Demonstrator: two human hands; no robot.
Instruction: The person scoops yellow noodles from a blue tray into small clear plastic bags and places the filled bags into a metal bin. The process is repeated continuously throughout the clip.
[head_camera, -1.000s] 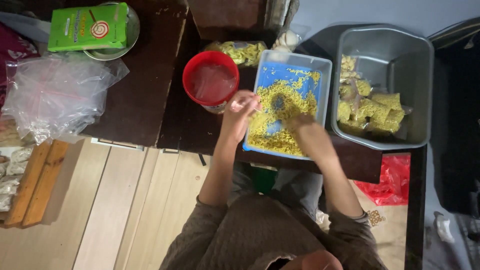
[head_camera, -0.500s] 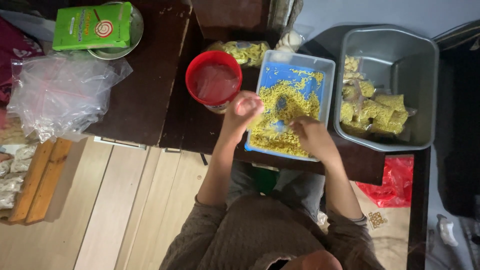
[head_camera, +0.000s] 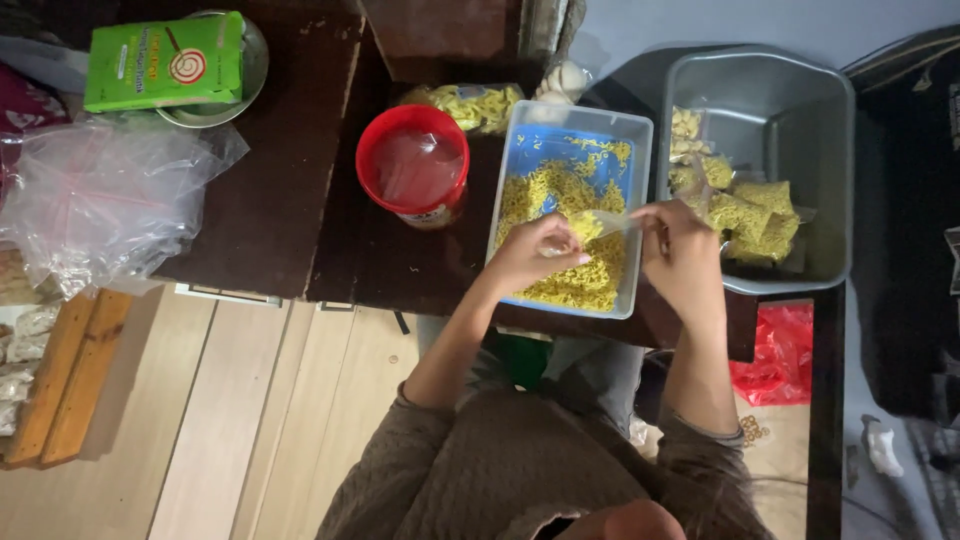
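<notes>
Both hands meet over the blue tray of yellow snack pieces: the left hand pinches one edge of a small clear bag partly filled with those pieces, and the right hand grips its other edge, so the bag hangs between them just above the heap. Just beyond the left hand stands a red tub, while the grey bin holding filled packets sits right beside the right hand.
</notes>
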